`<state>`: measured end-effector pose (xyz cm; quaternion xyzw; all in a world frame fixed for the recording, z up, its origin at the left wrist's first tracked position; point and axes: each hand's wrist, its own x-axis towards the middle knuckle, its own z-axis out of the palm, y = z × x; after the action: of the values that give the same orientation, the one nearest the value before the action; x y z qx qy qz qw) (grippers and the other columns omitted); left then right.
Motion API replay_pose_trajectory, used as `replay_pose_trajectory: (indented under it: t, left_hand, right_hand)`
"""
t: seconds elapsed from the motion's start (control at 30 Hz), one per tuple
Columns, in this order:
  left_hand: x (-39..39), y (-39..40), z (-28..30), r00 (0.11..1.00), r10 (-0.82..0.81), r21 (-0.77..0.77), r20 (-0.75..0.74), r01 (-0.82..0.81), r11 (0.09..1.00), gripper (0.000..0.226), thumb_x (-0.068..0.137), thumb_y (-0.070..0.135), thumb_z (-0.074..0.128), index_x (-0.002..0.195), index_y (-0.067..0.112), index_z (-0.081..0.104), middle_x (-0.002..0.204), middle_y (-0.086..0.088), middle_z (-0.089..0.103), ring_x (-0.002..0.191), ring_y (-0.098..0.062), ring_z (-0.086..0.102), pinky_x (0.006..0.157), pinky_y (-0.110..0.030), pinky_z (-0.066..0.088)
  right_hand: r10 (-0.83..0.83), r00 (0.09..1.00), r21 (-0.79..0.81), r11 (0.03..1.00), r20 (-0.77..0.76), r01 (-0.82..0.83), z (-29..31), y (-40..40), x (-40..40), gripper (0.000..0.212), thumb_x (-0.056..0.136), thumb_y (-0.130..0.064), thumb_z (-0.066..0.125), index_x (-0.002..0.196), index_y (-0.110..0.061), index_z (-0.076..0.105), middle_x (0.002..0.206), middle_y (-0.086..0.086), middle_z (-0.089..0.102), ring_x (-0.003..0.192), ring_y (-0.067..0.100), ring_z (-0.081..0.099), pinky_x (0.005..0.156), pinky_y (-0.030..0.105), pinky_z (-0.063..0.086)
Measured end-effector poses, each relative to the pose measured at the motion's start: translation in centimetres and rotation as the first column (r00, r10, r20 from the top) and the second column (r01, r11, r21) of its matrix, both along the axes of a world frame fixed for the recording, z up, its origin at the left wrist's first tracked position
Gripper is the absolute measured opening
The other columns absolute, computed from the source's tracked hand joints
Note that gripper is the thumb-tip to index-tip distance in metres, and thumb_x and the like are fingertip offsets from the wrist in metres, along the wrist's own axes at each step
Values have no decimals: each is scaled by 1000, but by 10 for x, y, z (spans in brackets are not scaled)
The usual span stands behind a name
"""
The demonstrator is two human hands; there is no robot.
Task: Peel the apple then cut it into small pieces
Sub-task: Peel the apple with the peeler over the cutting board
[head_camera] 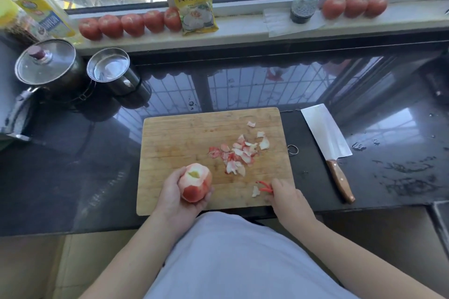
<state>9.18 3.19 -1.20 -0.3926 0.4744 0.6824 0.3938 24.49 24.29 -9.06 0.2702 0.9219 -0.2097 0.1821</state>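
Low in the frame I see the left hand [175, 195] gripping the partly peeled apple [196, 182] over the lower left of the cutting board [184, 133]. The right hand [286, 198] holds a red peeler [264, 187], fingers curled around it, at the board's lower right. Peel scraps [239, 153] lie mid-board. The cleaver [326, 145] rests right of the board. Tomatoes [131, 24] line the upper sill.

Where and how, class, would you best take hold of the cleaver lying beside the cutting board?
Probably by its wooden handle, coming from the near side with the right hand. The cleaver lies flat on the counter, right of the cutting board, handle end pointing toward the person, blade away.
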Motion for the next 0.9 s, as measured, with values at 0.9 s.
replay_pose_trajectory:
  t: [0.9]
  left_hand:
    - [-13,-6,24,988,-82,242,-129,111,964,52,93,27,62,137,-1,55,117,-27,69,101,-45,66,73,-43,63]
  right_hand:
    - [-43,925,-53,998,-378,24,71,6,-78,18,99,-30,50,109,-22,63,96,-5,59,86,23,60,70,40,50]
